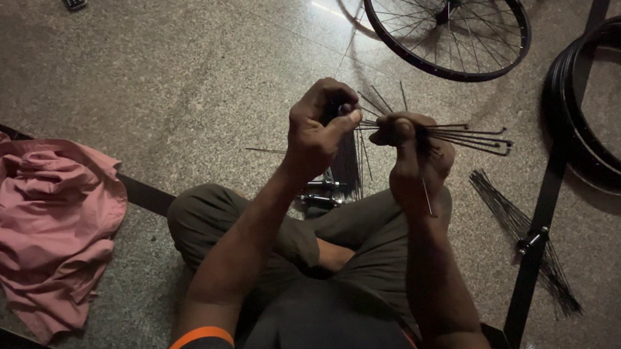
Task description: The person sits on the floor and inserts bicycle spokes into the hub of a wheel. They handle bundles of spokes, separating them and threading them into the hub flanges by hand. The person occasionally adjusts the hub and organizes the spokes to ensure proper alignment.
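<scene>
Frame centre: your right hand point(414, 154) fingers clamped on spoke bundle point(470, 137); your left hand point(319, 130) pinching one spoke end.

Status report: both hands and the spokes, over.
Left hand pinching something small at the hub end. Right hand gripping fanned bundle of spokes. Loose spokes on floor at right; nothing blocking.

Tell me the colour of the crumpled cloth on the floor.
Pink; the crumpled cloth shows at the left of the head view.
</scene>
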